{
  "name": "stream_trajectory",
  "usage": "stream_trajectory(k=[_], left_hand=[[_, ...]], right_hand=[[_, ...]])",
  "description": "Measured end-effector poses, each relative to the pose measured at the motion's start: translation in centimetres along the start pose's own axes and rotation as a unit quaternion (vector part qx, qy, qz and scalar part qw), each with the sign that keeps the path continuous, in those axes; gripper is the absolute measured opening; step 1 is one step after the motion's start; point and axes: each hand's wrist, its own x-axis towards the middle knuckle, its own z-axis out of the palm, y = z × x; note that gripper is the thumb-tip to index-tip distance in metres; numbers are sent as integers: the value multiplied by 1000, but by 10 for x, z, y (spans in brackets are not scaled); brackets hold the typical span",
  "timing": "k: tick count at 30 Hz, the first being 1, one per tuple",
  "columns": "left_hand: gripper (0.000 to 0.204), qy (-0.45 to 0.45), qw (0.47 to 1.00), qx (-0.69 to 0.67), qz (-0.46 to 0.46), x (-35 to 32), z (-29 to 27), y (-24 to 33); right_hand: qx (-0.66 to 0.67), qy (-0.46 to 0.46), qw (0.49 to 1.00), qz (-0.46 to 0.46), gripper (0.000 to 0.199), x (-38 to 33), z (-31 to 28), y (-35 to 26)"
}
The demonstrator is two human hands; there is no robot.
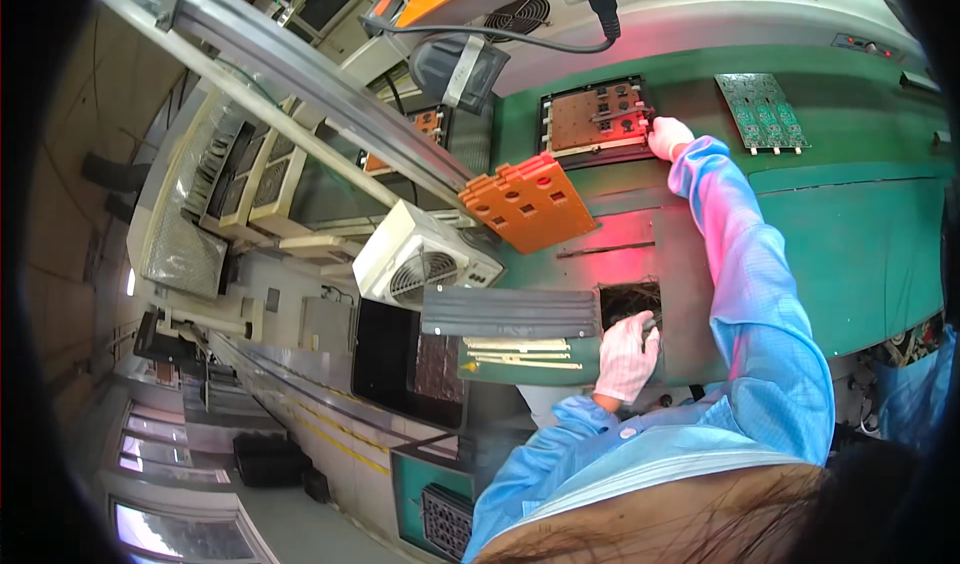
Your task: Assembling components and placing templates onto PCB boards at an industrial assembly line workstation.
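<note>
My right hand (670, 137), in a white glove, is stretched out to the right edge of a black-framed fixture (580, 124) that holds a brown board with dark cutouts. Its fingers are closed there; what they grip, if anything, is too small to make out. My left hand (628, 357), gloved too, is low and close to my body, at the near edge of an opening (630, 301) full of thin dark pieces. The left fingers are pinched, and their contents cannot be made out. Orange plates (530, 204) with square and round holes stand tilted left of centre.
A green circuit board (762, 114) lies at the far right. Dark grey ribbed strips (510, 312) and pale strips (520, 354) lie left of my left hand. A white fan unit (425, 259) stands beyond them. A metal rail (300, 74) crosses the upper left.
</note>
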Motion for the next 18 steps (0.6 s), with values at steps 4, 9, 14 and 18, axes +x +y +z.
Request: stream_trajectory(k=[4, 9, 14, 18], left_hand=[[30, -9, 993, -86, -84, 2, -5, 0], [34, 64, 926, -327, -179, 14, 14, -16], [60, -17, 607, -687, -398, 65, 0, -14], [43, -84, 648, -616, -441, 78, -5, -17]], right_hand=[[-10, -11, 1000, -20, 29, -31, -50, 23], [20, -49, 998, -46, 28, -102, -105, 78], [99, -116, 988, -3, 25, -221, -145, 79], [97, -83, 992, -19, 26, -279, -136, 95]])
